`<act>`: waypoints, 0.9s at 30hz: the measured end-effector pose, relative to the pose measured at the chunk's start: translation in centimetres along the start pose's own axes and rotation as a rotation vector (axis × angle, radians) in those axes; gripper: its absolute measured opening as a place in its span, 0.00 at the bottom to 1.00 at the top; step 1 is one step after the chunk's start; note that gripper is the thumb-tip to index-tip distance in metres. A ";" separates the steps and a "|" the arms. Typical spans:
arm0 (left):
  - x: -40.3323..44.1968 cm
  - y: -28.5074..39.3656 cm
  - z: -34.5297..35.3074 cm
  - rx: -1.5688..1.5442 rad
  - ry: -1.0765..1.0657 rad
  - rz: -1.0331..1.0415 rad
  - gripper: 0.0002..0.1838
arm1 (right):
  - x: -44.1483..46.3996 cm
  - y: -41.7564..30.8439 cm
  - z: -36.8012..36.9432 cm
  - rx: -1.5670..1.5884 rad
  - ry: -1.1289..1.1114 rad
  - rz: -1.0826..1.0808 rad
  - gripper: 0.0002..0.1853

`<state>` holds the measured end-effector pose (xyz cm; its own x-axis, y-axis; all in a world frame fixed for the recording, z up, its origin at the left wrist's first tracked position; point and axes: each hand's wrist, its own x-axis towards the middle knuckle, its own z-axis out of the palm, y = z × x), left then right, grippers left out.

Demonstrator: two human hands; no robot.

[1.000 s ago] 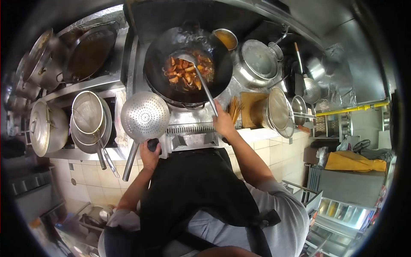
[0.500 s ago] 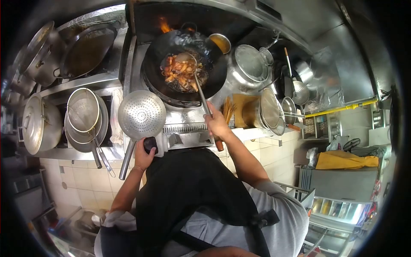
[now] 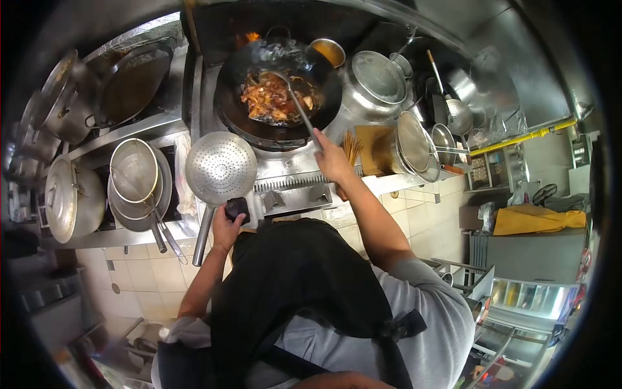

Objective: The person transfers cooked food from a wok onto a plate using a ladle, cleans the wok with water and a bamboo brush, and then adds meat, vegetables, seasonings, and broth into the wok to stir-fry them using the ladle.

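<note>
My right hand [image 3: 335, 161] is closed around the handle of a long metal ladle [image 3: 299, 107]. The ladle's bowl end lies among glossy brown pieces of food [image 3: 269, 104] in a black wok [image 3: 324, 81] on the stove. Liquid shows around the food. At the stove's front edge, my left hand [image 3: 227, 229] grips a small black object [image 3: 237, 209] whose kind I cannot make out. Just beside that hand is the handle of a perforated strainer [image 3: 221, 167], which rests flat on the counter left of the wok.
Flames [image 3: 253, 37] show behind the wok. A bowl of orange liquid [image 3: 328, 52] and a lidded pot [image 3: 378, 78] stand to its right. Thin sticks [image 3: 352, 148] are bundled near my right hand. Sieves [image 3: 134, 170] and a large lidded pot [image 3: 72, 199] sit at left.
The ladle's bowl has moved up and left in the wok, and the food is spread differently and looks darker. My left hand still grips the black object. The whole view has shifted slightly.
</note>
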<state>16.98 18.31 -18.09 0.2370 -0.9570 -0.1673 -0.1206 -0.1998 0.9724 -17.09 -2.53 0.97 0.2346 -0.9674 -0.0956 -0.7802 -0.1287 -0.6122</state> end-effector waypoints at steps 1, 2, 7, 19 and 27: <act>-0.1 0.5 -0.1 0.169 0.023 0.008 0.31 | -1.6 -1.5 -1.9 0.007 0.002 -0.004 0.38; -0.3 1.1 -0.1 0.337 0.048 0.016 0.31 | -2.8 -2.1 -3.4 -0.026 -0.055 0.060 0.38; -3.1 8.4 1.2 0.547 0.351 0.028 0.28 | -4.7 4.2 -6.5 0.055 -0.036 -0.312 0.39; -6.7 19.1 4.7 0.443 0.307 0.332 0.18 | -2.9 6.9 -8.3 -0.122 -0.143 -0.121 0.40; -7.7 22.6 4.4 0.177 0.066 0.421 0.18 | 5.4 9.1 0.6 0.112 0.298 -0.039 0.41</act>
<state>8.24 20.27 4.44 0.1927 -0.9481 0.2528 -0.3807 0.1651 0.9098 -22.54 -8.80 -5.62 0.0698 -0.9857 0.1534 -0.7011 -0.1578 -0.6954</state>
